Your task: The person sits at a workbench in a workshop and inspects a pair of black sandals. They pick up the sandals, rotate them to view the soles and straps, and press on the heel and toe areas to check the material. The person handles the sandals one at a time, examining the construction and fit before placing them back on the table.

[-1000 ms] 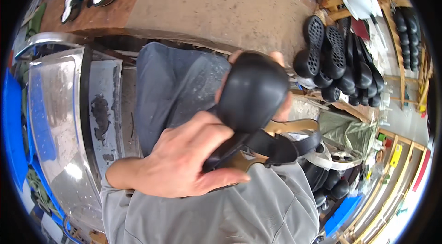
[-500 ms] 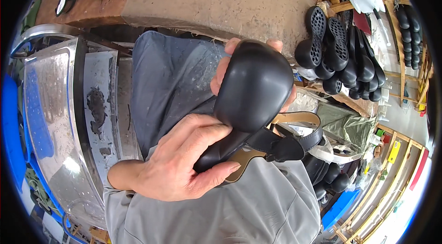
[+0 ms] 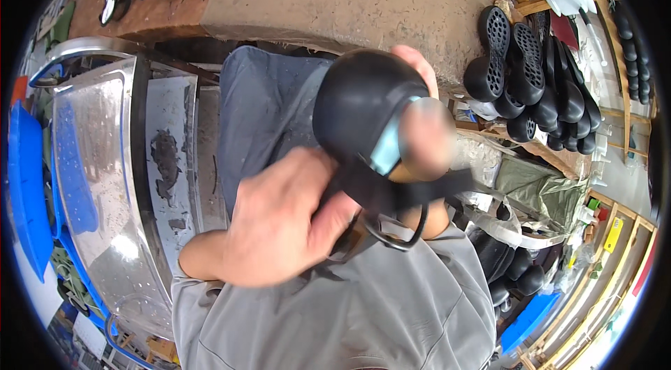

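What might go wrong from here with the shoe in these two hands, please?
The shoe could slip: it is held up between the left hand and the right hand, and both look blurred, so they may be moving.

The black strap sticks out in front of the right wrist, so it might snag or get in the way.

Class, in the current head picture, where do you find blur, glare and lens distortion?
Head view: the right hand strongly blurred, the left hand blurred too; head view: white glare on the shiny panel; head view: the wooden post bends near the rim, with black corners beyond.
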Action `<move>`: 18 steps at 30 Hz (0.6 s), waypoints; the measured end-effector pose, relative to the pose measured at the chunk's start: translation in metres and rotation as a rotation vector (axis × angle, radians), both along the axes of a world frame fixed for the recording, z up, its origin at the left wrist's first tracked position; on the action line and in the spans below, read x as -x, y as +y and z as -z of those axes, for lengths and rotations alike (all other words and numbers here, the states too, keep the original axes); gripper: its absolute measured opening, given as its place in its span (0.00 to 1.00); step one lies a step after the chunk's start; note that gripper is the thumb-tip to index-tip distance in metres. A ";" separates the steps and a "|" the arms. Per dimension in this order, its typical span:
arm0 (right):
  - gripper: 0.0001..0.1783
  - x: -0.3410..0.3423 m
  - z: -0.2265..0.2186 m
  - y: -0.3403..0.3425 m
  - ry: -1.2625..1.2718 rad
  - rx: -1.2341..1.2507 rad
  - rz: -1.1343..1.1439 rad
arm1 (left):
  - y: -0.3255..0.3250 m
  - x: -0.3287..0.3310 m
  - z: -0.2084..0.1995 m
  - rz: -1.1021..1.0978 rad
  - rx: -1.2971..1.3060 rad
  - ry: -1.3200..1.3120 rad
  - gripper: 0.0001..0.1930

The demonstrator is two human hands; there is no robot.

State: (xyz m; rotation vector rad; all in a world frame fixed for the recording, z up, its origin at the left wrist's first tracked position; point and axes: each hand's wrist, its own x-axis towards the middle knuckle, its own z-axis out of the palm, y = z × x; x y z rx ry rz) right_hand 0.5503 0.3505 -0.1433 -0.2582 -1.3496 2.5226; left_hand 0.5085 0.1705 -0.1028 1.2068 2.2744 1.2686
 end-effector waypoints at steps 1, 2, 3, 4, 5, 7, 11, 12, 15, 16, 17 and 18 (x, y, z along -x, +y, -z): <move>0.36 0.003 -0.007 -0.002 -0.091 -0.173 0.035 | 0.002 0.006 -0.001 -0.029 0.215 -0.213 0.18; 0.34 0.004 -0.015 -0.002 -0.133 -0.222 0.032 | 0.005 0.014 0.006 -0.022 0.139 -0.469 0.19; 0.33 0.008 -0.019 -0.006 -0.172 -0.255 0.005 | 0.005 0.015 0.014 -0.068 -0.077 -0.702 0.19; 0.33 0.011 -0.020 -0.009 -0.142 -0.215 -0.023 | 0.006 0.015 0.021 -0.105 -0.313 -0.926 0.19; 0.33 0.014 -0.017 -0.012 -0.112 -0.170 -0.045 | 0.002 0.019 0.017 -0.150 -0.329 -1.063 0.19; 0.33 0.014 -0.020 -0.020 -0.044 0.028 -0.053 | -0.010 0.026 0.024 -0.123 -0.519 -1.172 0.25; 0.12 -0.011 0.006 -0.021 0.075 0.056 -0.236 | -0.025 0.023 0.058 0.156 -0.720 -1.182 0.22; 0.11 -0.016 0.005 -0.026 0.064 0.064 -0.282 | -0.026 0.021 0.062 0.191 -0.757 -1.183 0.20; 0.11 -0.020 0.004 -0.038 0.068 0.122 -0.333 | -0.046 0.013 0.060 -0.222 -0.587 -1.355 0.17; 0.11 -0.021 0.003 -0.037 0.058 0.135 -0.341 | -0.045 0.012 0.059 -0.193 -0.584 -1.309 0.17; 0.11 -0.020 0.000 -0.036 0.047 0.142 -0.356 | -0.043 0.010 0.057 -0.172 -0.583 -1.255 0.17; 0.11 -0.020 -0.004 -0.036 0.013 0.162 -0.330 | -0.041 0.009 0.056 -0.152 -0.586 -1.217 0.17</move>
